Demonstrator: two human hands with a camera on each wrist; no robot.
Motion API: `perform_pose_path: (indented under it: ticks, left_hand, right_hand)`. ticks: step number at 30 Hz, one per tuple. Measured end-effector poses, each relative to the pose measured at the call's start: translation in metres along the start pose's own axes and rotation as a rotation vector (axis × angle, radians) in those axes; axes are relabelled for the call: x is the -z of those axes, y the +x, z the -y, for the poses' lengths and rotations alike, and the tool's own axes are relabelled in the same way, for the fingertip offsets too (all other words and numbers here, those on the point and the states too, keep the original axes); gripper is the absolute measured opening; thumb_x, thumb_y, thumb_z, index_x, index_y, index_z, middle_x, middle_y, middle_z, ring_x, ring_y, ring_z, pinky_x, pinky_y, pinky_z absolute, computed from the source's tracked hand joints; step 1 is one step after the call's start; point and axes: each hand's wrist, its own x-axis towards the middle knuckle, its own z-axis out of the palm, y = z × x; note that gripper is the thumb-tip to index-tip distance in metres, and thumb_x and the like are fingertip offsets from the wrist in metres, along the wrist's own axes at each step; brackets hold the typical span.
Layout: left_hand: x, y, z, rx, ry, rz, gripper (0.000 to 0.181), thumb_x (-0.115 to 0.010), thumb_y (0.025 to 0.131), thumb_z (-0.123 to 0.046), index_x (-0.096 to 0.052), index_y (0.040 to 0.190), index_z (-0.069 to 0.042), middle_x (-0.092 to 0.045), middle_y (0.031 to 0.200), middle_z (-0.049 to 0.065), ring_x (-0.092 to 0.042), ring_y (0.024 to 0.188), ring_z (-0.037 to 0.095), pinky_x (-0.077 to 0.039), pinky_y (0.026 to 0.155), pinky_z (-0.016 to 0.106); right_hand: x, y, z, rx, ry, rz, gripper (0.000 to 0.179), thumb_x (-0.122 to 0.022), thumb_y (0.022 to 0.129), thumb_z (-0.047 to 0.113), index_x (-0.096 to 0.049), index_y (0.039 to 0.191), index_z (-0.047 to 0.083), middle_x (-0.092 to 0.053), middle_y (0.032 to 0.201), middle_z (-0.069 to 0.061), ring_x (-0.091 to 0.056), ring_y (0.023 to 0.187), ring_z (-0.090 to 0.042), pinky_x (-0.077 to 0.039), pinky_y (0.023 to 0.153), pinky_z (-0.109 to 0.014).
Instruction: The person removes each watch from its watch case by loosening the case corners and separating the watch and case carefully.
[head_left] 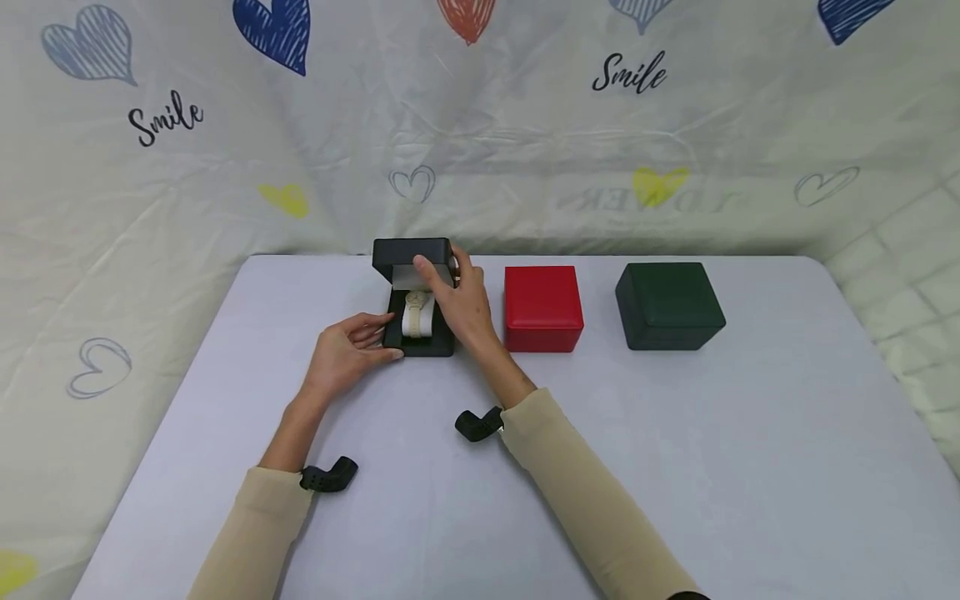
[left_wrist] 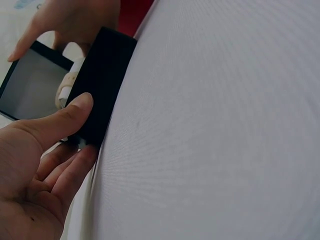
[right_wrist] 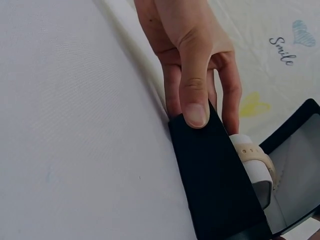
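Observation:
A black watch box (head_left: 419,345) stands with its lid (head_left: 411,251) raised, on the left part of the table. Inside sits a wristwatch (head_left: 417,302) with a beige strap, wrapped round a white cushion (left_wrist: 78,65). My left hand (head_left: 347,350) grips the base at its left front corner, the thumb (left_wrist: 83,102) on the front face and the fingers at the side. With my right hand (head_left: 467,302) I hold the lid's right side, thumb at its front edge and fingers behind. In the right wrist view, the right hand is mostly out of frame.
To the right of the watch box stands a closed red box (head_left: 543,308), and farther right a closed dark green box (head_left: 670,306). The white table (head_left: 420,500) ends just behind the boxes, where a printed curtain (head_left: 510,167) hangs.

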Motion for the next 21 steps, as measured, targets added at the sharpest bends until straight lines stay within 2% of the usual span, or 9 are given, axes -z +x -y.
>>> perform_pose_path:
  ticks: [7, 13, 17, 21]
  left_hand:
    - [-0.001, 0.000, -0.001, 0.004, 0.002, -0.001, 0.059, -0.092, 0.078, -0.012, -0.071, 0.133, -0.012, -0.069, 0.141, 0.007, -0.067, 0.130, 0.026, -0.056, 0.102, 0.030]
    - [-0.001, 0.001, -0.001, -0.002, -0.004, -0.003, 0.059, -0.093, 0.077, -0.012, -0.071, 0.132, -0.012, -0.069, 0.141, 0.007, -0.067, 0.130, 0.026, -0.056, 0.102, 0.028]
    - [-0.001, 0.001, 0.000, -0.001, -0.005, -0.004, 0.059, -0.093, 0.077, -0.013, -0.071, 0.132, -0.013, -0.069, 0.141, 0.006, -0.067, 0.130, 0.025, -0.057, 0.101, 0.027]
    - [-0.002, 0.001, -0.001, 0.000, -0.008, -0.004, 0.059, -0.093, 0.077, -0.013, -0.071, 0.132, -0.013, -0.069, 0.140, 0.006, -0.067, 0.129, 0.025, -0.057, 0.101, 0.026]
  right_hand:
    - [0.002, 0.000, -0.003, 0.036, 0.018, 0.038, 0.072, -0.055, 0.095, 0.071, -0.042, 0.155, 0.032, -0.049, 0.140, -0.009, -0.053, 0.120, -0.024, -0.049, 0.100, -0.045]
    - [0.004, 0.001, -0.009, 0.109, 0.052, 0.078, 0.069, -0.049, 0.103, 0.063, -0.033, 0.162, 0.030, -0.049, 0.147, -0.011, -0.050, 0.133, -0.025, -0.045, 0.112, -0.051]
    - [0.007, 0.000, -0.011, 0.109, 0.069, 0.100, 0.068, -0.045, 0.104, 0.061, -0.029, 0.164, 0.032, -0.045, 0.153, -0.011, -0.050, 0.135, -0.027, -0.044, 0.115, -0.053]
    - [0.008, 0.001, -0.012, 0.098, 0.095, 0.093, 0.066, -0.046, 0.104, 0.063, -0.033, 0.161, 0.033, -0.049, 0.151, -0.010, -0.054, 0.131, -0.027, -0.046, 0.112, -0.052]
